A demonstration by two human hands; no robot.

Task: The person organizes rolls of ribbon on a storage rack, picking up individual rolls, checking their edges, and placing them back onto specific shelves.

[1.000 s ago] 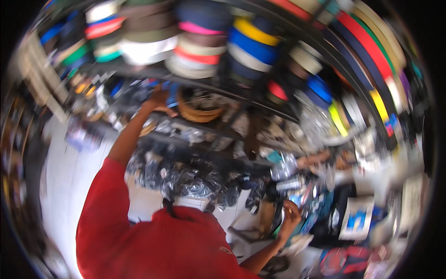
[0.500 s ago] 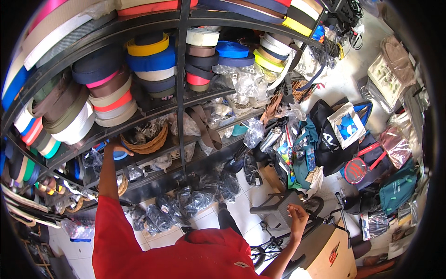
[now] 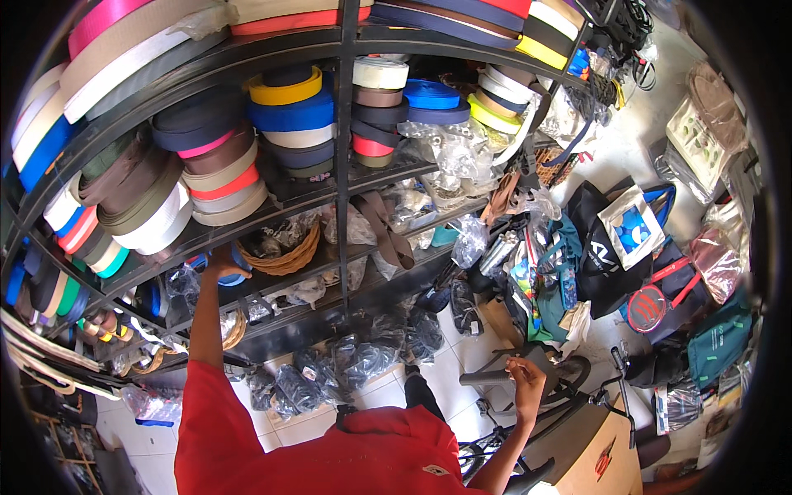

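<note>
My left hand (image 3: 223,262) reaches into the shelf under the rolls of strap, touching or just above a blue round thing (image 3: 238,276), perhaps a roll of strap. Most of its fingers are hidden there, so its grip is unclear. Right beside it sits a wicker basket (image 3: 289,254) with small plastic-wrapped pieces in it. My right hand (image 3: 526,388) is raised at the right, its fingers loosely bent and apart with nothing in them. Behind it are a dark grey stool (image 3: 487,371) and the bicycle handlebar (image 3: 606,381).
A black metal shelf (image 3: 344,181) carries stacked strap rolls in many colours. Bagged black goods (image 3: 363,355) lie on the tiled floor along its foot. To the right are a cardboard box (image 3: 590,450), bags (image 3: 594,239) and a red racket (image 3: 646,308).
The view has shifted, so shelf and goods sit farther right in the picture. My left hand stays beside the basket at the blue thing; my right hand remains raised.
</note>
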